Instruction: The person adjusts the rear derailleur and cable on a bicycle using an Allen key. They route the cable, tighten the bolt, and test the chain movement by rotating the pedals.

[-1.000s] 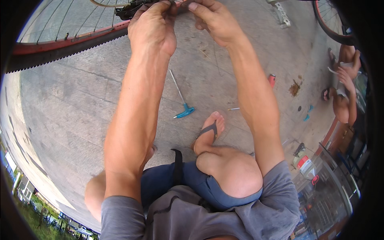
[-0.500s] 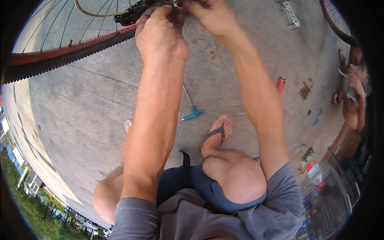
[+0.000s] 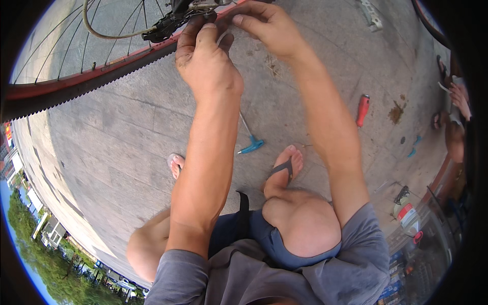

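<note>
My left hand is closed, thumb and fingers pinched together at the underside of the rear derailleur; what lies between the fingertips is hidden. Just to its right, my right hand curls its fingers with the thumb bent in beside the red rim; I cannot make out what it pinches. The bicycle wheel, with a red rim and black knobbly tyre, spans the upper left. A pale cable housing loops from the derailleur across the spokes.
On the paved ground lie a blue T-handle hex key, a red-handled screwdriver and a silver metal part. Another person sits at the right beside a second wheel. A plastic bottle stands lower right.
My left hand has moved slightly down and right. My right hand has come lower, its thumb now in plain sight. The whole view has shifted a little, showing more of the screwdriver.
</note>
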Demonstrator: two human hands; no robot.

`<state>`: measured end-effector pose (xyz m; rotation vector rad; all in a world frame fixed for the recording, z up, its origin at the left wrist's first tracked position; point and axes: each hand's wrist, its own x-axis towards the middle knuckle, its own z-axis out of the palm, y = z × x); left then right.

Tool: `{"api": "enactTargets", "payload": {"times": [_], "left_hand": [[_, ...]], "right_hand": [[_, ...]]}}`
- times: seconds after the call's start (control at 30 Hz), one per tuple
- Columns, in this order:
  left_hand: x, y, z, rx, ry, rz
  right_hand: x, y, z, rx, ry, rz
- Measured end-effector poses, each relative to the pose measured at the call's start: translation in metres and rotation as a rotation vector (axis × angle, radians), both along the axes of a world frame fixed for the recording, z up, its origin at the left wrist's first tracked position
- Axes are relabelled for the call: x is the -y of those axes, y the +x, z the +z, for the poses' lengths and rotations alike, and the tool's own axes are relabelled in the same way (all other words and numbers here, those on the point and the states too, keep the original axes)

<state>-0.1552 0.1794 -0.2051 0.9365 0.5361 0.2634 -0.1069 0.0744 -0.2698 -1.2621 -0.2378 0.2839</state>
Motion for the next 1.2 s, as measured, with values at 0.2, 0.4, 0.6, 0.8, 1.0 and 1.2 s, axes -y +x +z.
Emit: {"api": "enactTargets", "payload": {"times": [0.2, 0.4, 0.6, 0.8, 1.0, 1.2], "left_hand": [[-0.026, 0.012, -0.003, 0.007, -0.339, -0.144], [-0.039, 0.01, 0.014, -0.028, -0.209, -0.149], [-0.075, 0.007, 0.023, 0.054, -0.246, -0.295], [-0.08, 0.013, 0.024, 0.06, -0.476, -0.248], [-0.07, 0.02, 0.032, -0.087, -0.323, -0.168], [-0.073, 0.022, 0.034, -0.139, -0.289, -0.171]], "right_hand": [[0.008, -0.002, 0.011, 0.085, -0.095, -0.032], [0.017, 0.0, 0.027, 0.193, -0.453, 0.004], [0.013, 0.004, 0.054, 0.08, -0.798, -0.04], [0.002, 0.004, 0.013, -0.075, -0.521, -0.16], [0.025, -0.015, 0.017, -0.281, -0.01, 0.103], [0.047, -0.015, 0.033, -0.06, -0.595, 0.239]]}}
